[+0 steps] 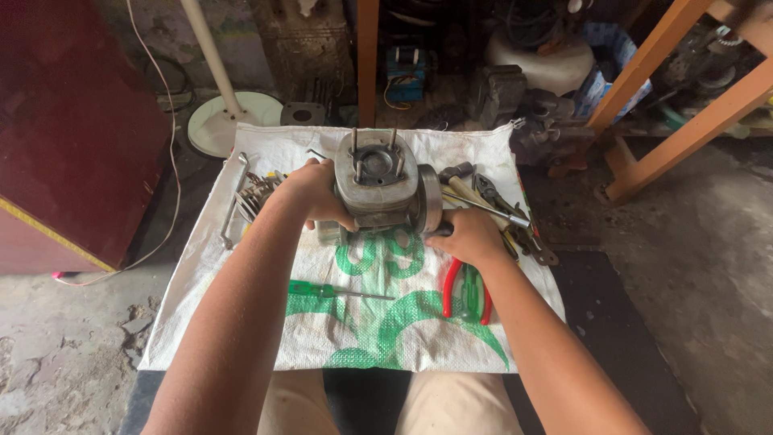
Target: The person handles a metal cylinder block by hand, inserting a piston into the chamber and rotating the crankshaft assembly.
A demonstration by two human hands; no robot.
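Cluttered workshop floor here, bare concrete with a white woven sack (241, 322) with green print spread out as the work mat. The person sits at its near edge with a grey metal engine block (378, 181) standing upright in the middle, four studs poking up from its top face. Left hand (310, 193) is wrapped around the block's left side, right hand (467, 234) is closed on something dark at its lower right, just under the round flange, so the block sits squarely between both grips, long axis pointing up. Can't really tell what that dark bit is, the fingers hide it. Just below the right hand lie red-handled pliers (465, 294), a green screwdriver (330, 290) lies below the left, and a pile of tools (503, 209) is beyond the right hand, hard to sort out.
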